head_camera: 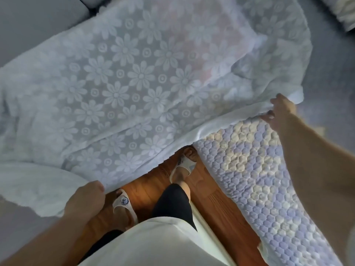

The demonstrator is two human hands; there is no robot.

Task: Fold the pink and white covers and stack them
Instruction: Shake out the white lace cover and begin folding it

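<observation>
While spread, one white cover (134, 83) meets two hands: left hand (84, 202), right hand (282, 112).

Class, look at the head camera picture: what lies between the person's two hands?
In the head view, the hemmed near edge of the white flowered cover runs from the left hand to the right hand, both gripping it; below hang wooden floor and a slippered foot.

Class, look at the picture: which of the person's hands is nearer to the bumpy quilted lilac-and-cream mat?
Right. The right hand grips the white floral lace cover just above the bumpy quilted lilac-and-cream mat. The left hand holds the cover's near edge, across the wooden floor.
</observation>
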